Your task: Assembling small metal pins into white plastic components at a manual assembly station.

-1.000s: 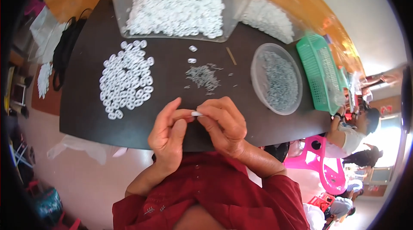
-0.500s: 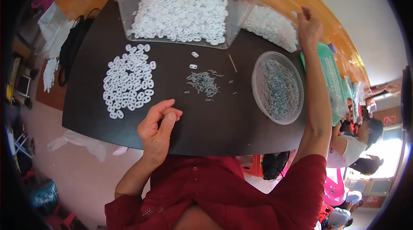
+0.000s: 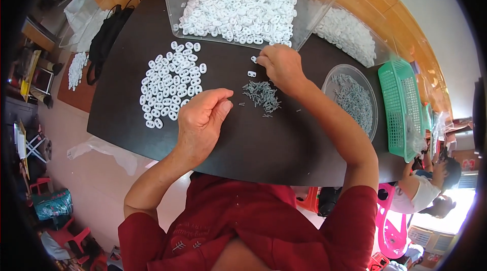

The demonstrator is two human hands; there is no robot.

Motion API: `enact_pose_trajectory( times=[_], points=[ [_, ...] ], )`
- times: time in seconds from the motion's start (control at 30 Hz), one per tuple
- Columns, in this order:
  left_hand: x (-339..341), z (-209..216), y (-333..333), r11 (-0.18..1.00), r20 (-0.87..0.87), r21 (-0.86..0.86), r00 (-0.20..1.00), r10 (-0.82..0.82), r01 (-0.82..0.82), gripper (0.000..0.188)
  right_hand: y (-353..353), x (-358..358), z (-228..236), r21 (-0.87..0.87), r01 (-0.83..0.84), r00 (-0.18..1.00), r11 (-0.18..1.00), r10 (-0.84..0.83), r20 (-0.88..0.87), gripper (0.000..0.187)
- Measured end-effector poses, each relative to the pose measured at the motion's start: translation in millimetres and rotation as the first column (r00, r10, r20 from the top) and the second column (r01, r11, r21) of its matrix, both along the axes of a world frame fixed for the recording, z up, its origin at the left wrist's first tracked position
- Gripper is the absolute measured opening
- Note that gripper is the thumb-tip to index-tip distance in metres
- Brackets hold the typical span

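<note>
My right hand reaches over the middle of the dark table, its fingers pinched at the edge of a small white oval two-hole plastic piece. Just below lies another such piece. My left hand is curled with thumb and fingers close together; what it holds, if anything, cannot be made out. It hovers between a spread of white two-hole pieces on its left and a small heap of thin grey metal pins on its right.
A clear bin full of white pieces stands at the back, beside a clear bag of white pieces. On the right are a round tub of grey pins and a green basket. A black bag hangs at the left edge.
My right hand has swung from the far right, by the bag of pieces, to the two loose pieces at the middle. The thin stick there no longer shows. The view has shifted.
</note>
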State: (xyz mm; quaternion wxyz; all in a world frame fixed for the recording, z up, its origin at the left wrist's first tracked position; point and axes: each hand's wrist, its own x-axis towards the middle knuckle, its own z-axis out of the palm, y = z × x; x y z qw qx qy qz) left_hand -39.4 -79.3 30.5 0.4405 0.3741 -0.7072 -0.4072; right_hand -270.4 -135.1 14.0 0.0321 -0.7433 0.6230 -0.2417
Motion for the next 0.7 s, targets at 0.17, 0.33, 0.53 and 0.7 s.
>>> enact_pose_trajectory(
  times=[0.17,0.33,0.53,0.7],
  points=[
    [3,-9,3,0.997,-0.032,0.074,0.999,0.006,-0.004,0.015,-20,6,-9,0.002,-0.014,0.983,1.0,0.014,-0.185,0.015],
    [6,-8,5,0.967,-0.167,0.255,0.985,0.035,0.009,0.016,-11,5,3,0.049,-0.044,0.994,0.998,0.049,-0.097,0.015],
    [1,-16,18,0.921,-0.3,0.388,0.95,0.085,0.04,0.017,53,34,39,0.331,-0.219,0.811,0.918,-0.018,0.584,0.011],
    [-11,-16,34,0.942,-0.4,0.332,0.912,0.097,0.046,0.019,88,66,26,-0.018,-0.089,0.924,0.996,0.09,0.371,0.007]
  ],
)
